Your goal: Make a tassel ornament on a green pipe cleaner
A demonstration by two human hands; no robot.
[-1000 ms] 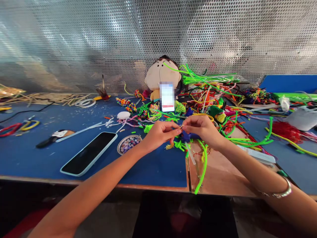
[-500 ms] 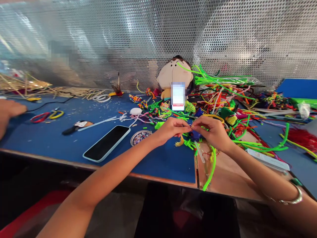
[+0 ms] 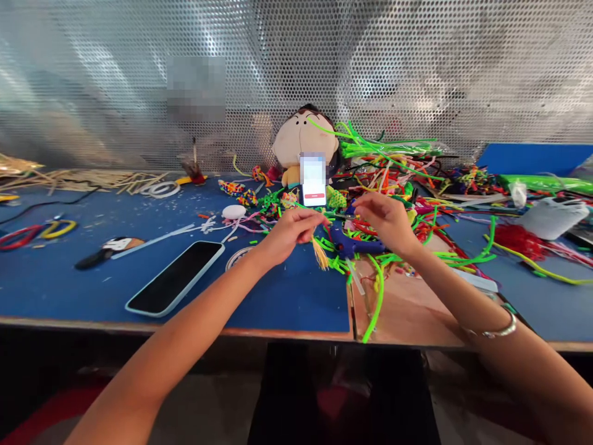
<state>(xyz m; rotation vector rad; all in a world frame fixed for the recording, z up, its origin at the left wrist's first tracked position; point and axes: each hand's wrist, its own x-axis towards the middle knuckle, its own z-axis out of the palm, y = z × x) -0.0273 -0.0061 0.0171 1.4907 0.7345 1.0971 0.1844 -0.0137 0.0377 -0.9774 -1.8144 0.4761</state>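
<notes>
Pinching a yellow tassel (image 3: 320, 254) at dial centre with your left hand (image 3: 293, 233), the grip of your right hand (image 3: 387, 224) unclear, you face a cup (image 3: 193, 171) holding a brush (image 3: 194, 149) at ten o'clock.

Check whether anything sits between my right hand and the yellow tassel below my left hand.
Nothing visible blocks your right hand from the yellow tassel; the blue tool seems to lie lower, on the table.

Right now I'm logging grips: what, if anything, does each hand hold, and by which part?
The left hand seems to pinch the tassel by its upper end; whether the right hand holds anything cannot be told.
</notes>
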